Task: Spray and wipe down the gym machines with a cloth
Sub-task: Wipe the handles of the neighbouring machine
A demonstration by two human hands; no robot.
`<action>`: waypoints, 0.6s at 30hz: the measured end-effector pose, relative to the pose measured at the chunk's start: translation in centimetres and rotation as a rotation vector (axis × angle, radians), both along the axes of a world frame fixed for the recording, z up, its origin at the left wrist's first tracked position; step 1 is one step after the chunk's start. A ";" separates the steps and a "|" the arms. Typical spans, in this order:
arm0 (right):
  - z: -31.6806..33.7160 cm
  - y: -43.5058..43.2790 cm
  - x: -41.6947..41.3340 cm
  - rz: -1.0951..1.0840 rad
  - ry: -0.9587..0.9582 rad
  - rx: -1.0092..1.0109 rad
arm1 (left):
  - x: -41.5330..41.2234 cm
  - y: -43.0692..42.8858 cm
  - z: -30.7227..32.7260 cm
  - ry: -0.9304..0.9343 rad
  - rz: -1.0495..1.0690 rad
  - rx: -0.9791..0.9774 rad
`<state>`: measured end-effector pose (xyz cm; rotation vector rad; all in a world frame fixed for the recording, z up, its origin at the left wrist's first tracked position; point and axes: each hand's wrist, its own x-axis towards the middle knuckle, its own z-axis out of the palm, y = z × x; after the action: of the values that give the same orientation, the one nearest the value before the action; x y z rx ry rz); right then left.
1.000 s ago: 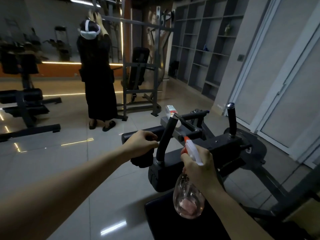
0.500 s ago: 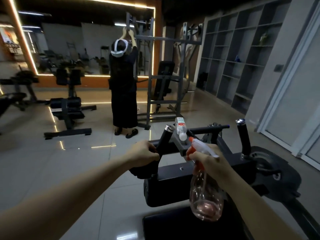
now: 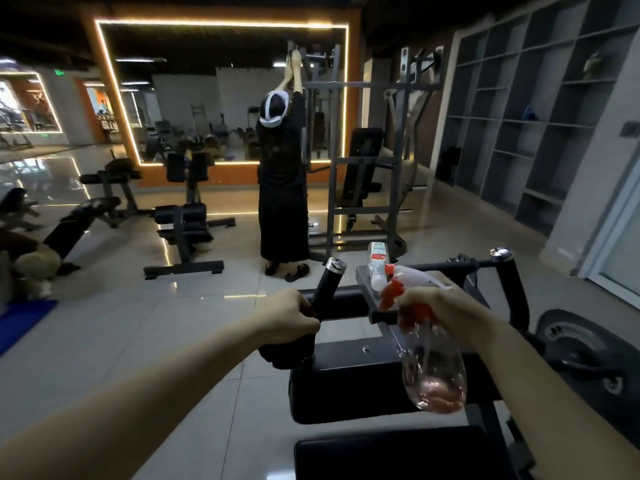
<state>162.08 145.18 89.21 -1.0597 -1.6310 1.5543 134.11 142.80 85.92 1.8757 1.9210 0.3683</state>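
Left hand (image 3: 289,322) clamps the dark cloth (image 3: 287,353) round the machine's handle (image 3: 329,282) for wiping, while the right hand (image 3: 446,311) grips the spray bottle (image 3: 434,379), nozzle turned toward it.

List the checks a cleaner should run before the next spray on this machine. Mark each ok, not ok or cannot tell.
1. Sprayer gripped by the right hand: ok.
2. Liquid inside: ok, a pinkish pool shows at the bottom.
3. Cloth ready: ok, the left hand grips it at the base of the handle.
4. Nozzle aimed at the surface to clean: cannot tell.
5. Small bottle out of the spray: probably not ok, it stands on the tray close to the nozzle.
6. Other person clear: ok, far off at another frame.
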 end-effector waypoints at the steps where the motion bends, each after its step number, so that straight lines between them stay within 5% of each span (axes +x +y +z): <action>1: 0.2 0.3 0.0 -0.019 0.017 -0.013 | 0.1 -0.1 0.0 0.007 0.009 0.009; 18: -4.6 -1.4 0.5 0.035 0.011 -0.039 | -1.1 -1.4 -0.6 -0.274 0.108 -0.005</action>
<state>162.59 143.79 84.63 -1.0468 -1.6255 1.6182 133.05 141.43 85.33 1.6261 1.8374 0.6198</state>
